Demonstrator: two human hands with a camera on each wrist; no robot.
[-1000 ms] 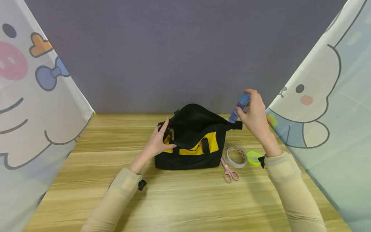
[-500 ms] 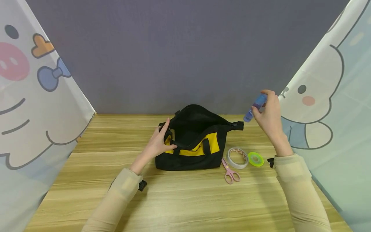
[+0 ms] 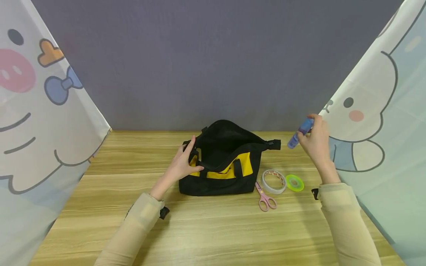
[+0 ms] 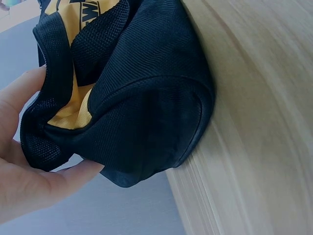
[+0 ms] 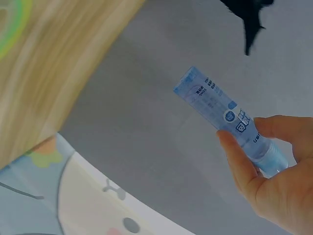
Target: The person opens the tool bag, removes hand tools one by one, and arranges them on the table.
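Note:
A black and yellow tool bag (image 3: 217,181) stands on the table, its zipped top gaping. My left hand (image 3: 181,162) holds the left end of its mouth; in the left wrist view the thumb and a finger (image 4: 24,88) lie on either side of the black zip edge. To the right, my right hand (image 3: 316,142) grips a small translucent blue bottle (image 3: 300,133) above the table, tilted, between thumb and fingers. Printed labels and a "50mL" mark show on the bottle (image 5: 215,105) in the right wrist view. The bag's inside is dark.
Right of the bag lie pink-handled scissors (image 3: 265,201), their tips close to its base. Beside them are a roll of whitish tape (image 3: 264,183) and a bright green-yellow ring-shaped roll (image 3: 300,184). A grey wall (image 3: 213,66) rises behind the wooden table (image 3: 213,236).
My right hand has carried the blue bottle away from the bag's right end, rightward and then slightly down. My left hand keeps its hold on the bag.

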